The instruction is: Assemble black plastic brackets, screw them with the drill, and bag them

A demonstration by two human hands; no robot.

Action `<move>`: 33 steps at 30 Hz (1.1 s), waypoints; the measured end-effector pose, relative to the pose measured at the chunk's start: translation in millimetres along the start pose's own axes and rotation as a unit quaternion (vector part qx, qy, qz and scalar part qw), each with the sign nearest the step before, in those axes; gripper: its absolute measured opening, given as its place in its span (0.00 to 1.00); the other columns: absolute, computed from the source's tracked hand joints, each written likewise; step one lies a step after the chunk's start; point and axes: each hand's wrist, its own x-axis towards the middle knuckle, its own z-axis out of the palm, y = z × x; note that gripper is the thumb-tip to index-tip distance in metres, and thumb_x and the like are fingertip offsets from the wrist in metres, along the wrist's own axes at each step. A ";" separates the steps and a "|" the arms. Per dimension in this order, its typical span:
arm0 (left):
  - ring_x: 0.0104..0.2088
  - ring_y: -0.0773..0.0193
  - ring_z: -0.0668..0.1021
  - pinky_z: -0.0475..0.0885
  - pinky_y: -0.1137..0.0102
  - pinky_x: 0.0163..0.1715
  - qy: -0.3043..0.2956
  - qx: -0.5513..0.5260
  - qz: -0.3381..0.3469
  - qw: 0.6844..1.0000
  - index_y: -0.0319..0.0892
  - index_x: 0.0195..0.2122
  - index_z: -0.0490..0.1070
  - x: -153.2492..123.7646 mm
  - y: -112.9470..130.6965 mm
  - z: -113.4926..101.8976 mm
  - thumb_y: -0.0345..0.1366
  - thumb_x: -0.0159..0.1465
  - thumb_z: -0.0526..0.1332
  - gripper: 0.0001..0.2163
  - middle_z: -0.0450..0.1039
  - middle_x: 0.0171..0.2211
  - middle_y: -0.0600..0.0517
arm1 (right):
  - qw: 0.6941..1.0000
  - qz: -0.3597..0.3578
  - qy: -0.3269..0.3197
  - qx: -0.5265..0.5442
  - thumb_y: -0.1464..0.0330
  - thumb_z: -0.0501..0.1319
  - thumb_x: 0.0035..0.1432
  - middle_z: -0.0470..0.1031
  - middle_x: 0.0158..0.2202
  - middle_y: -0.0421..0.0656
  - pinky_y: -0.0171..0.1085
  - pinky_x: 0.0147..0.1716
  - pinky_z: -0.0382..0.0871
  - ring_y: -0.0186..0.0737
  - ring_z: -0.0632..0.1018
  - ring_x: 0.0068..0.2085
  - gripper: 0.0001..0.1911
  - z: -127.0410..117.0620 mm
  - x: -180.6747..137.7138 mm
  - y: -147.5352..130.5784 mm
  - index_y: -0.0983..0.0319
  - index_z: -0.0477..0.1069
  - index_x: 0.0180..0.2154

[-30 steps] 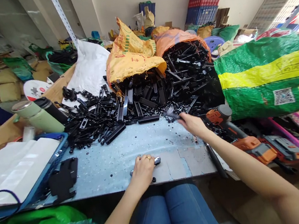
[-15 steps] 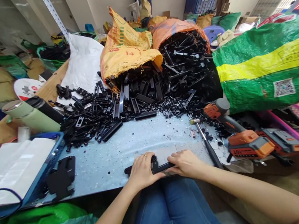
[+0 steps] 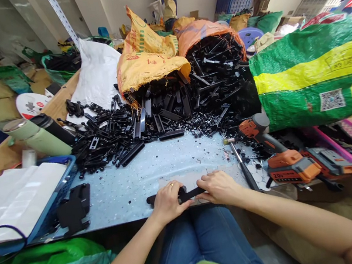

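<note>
My left hand [image 3: 168, 201] and my right hand [image 3: 219, 188] meet at the near edge of the pale blue table [image 3: 131, 187]. Between them lies a long black plastic part [image 3: 188, 194]. Both hands have their fingers curled over it, the left on its left end, the right on its right end. A ring shows on my left hand. Behind them a big heap of black plastic parts [image 3: 160, 112] spills from a yellow sack [image 3: 148, 61] and an orange sack [image 3: 200, 31].
An orange cordless drill [image 3: 275, 152] and a hammer [image 3: 242, 166] lie right of my hands. A green-yellow sack [image 3: 316, 75] fills the right side. On the left stand a blue tray with white sheets [image 3: 17, 200], a green flask [image 3: 38, 139] and a black flat part [image 3: 73, 209].
My right hand came back from the heap with a black part to the table's near edge, joining the left hand. Since half a second ago both hands have barely shifted.
</note>
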 end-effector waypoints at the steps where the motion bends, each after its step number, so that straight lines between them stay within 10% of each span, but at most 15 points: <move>1: 0.37 0.56 0.74 0.68 0.65 0.35 -0.009 -0.005 -0.003 1.000 0.42 0.40 0.64 1.3 1.0 -1.4 0.52 0.55 0.59 0.20 0.71 0.35 0.48 | 1.000 -0.007 0.002 0.006 0.52 0.50 0.60 0.73 0.31 0.46 0.34 0.29 0.57 0.41 0.74 0.31 0.21 2.4 0.7 5.2 0.63 0.68 0.35; 7: 0.52 0.53 0.67 0.64 0.61 0.48 -0.052 -0.013 0.004 0.999 0.40 0.56 0.57 85.8 3.6 3.9 0.48 0.63 0.51 0.24 0.65 0.51 0.43 | 0.997 -0.013 0.044 0.061 0.49 0.50 0.58 0.72 0.32 0.45 0.34 0.31 0.58 0.39 0.72 0.34 0.25 33.2 -3.9 43.2 0.63 0.69 0.33; 12: 0.50 0.56 0.68 0.62 0.63 0.49 -0.035 -0.007 -0.033 0.999 0.38 0.53 0.62 210.9 -7.6 28.9 0.29 0.63 0.50 0.17 0.66 0.49 0.41 | 0.992 -0.008 0.076 0.104 0.50 0.52 0.58 0.71 0.32 0.44 0.37 0.35 0.60 0.40 0.72 0.36 0.22 49.3 -15.8 48.9 0.62 0.70 0.33; 16: 0.48 0.56 0.69 0.62 0.63 0.49 -0.039 -0.015 -0.039 0.998 0.34 0.41 0.69 249.3 -12.1 47.6 0.24 0.60 0.51 0.11 0.70 0.43 0.39 | 0.978 0.077 0.156 0.114 0.57 0.50 0.62 0.72 0.38 0.46 0.39 0.40 0.63 0.42 0.71 0.41 0.16 33.6 5.8 84.3 0.60 0.69 0.40; 23: 0.40 0.56 0.72 0.66 0.63 0.43 -0.007 -0.049 -0.055 0.997 0.38 0.33 0.68 194.6 -3.8 36.6 0.32 0.57 0.58 0.04 0.72 0.37 0.44 | 0.924 0.349 0.158 0.013 0.61 0.50 0.62 0.65 0.49 0.55 0.44 0.46 0.60 0.50 0.63 0.50 0.21 -9.0 119.5 200.0 0.67 0.62 0.51; 29: 0.27 0.65 0.73 0.68 0.71 0.28 0.023 -0.172 -0.147 0.974 0.40 0.28 0.65 72.3 -30.5 -23.7 0.43 0.62 0.51 0.13 0.69 0.24 0.52 | 0.934 0.328 0.138 0.026 0.65 0.51 0.61 0.66 0.47 0.57 0.39 0.45 0.59 0.47 0.65 0.48 0.17 20.8 144.6 188.2 0.71 0.68 0.44; 33: 0.27 0.67 0.73 0.64 0.74 0.25 0.039 -0.521 -0.336 0.784 0.39 0.29 0.66 3.8 -46.5 -41.8 0.45 0.54 0.61 0.13 0.71 0.27 0.51 | 0.949 0.286 0.128 0.022 0.66 0.53 0.60 0.70 0.42 0.52 0.39 0.46 0.58 0.45 0.67 0.46 0.13 41.1 118.1 161.5 0.67 0.71 0.40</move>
